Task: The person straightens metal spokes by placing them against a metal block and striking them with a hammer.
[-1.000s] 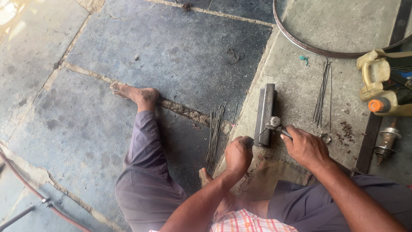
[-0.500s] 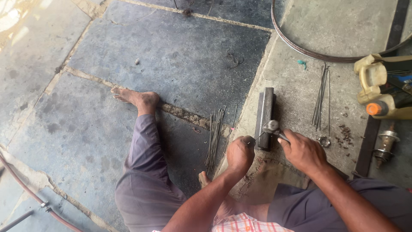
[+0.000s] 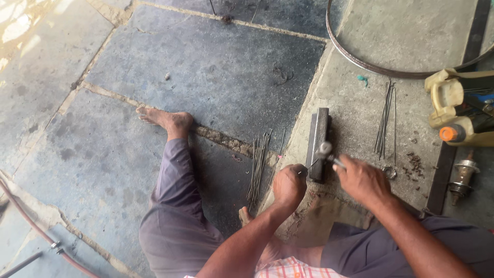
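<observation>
The person sits on the stone floor (image 3: 206, 72) with both hands in front of the body, at about 5 o'clock in the view. The left hand (image 3: 289, 186) is closed in a fist, and a thin wire spoke (image 3: 304, 170) comes out of this grip toward 2 o'clock and reaches the near end of the metal block (image 3: 317, 142). The right hand (image 3: 363, 181) is closed around the handle of a small hammer (image 3: 326, 152), and the hammer head is just over the near end of the block; I cannot tell if it touches the block.

The metal block is a dark, long bar. It lies on the lighter concrete slab (image 3: 370, 46) and points from 6 to 12 o'clock. At 9 o'clock from the block, a bundle of thin spokes (image 3: 259, 166) lies on the dark floor, near the left hand. At 3 o'clock from the block, a second group of spokes (image 3: 384, 119) lies on the slab, and a small metal ring (image 3: 389, 172) lies just beside the right hand.

At 1 o'clock in the view a part of a wheel rim (image 3: 375, 67) curves over the slab. At 3 o'clock, by the edge, there is a pale yellow jug with an orange cap (image 3: 463, 126), and below it a metal hub (image 3: 461, 176). The person's bare left foot (image 3: 167, 119) rests on the floor at 9 o'clock, well apart from the hands.
</observation>
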